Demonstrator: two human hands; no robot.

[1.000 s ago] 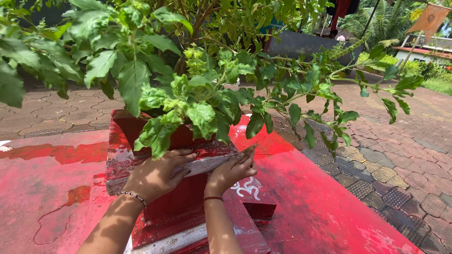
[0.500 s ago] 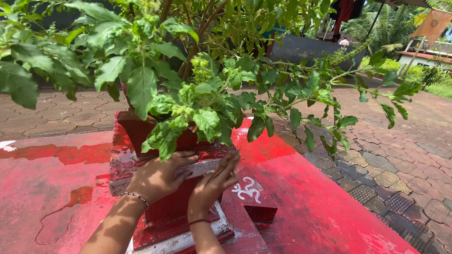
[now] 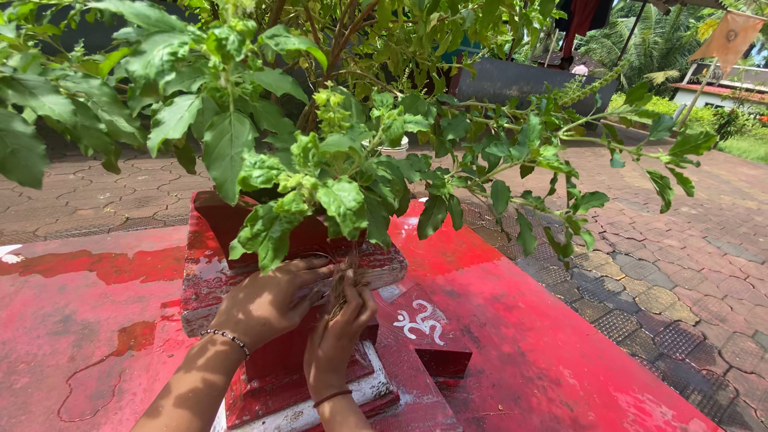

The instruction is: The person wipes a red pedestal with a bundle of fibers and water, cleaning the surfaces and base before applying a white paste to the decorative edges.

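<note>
Our left hand [image 3: 268,304] lies flat, fingers together, on the worn ledge of the red planter pedestal [image 3: 280,368], under the leafy plant [image 3: 336,160]. Our right hand [image 3: 340,336] pinches what seems a dry root tuft [image 3: 342,284] against that ledge.

My left hand [image 3: 268,304] lies flat, fingers spread toward two o'clock. My right hand [image 3: 340,332] is raised, fingers bunched closed, pointing to twelve.

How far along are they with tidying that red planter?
The wet red platform looks washed. In hand: the left hand steadies the planter's ledge while the right hand grips a clump of dry roots. Left: grey grime on the ledge.
</note>
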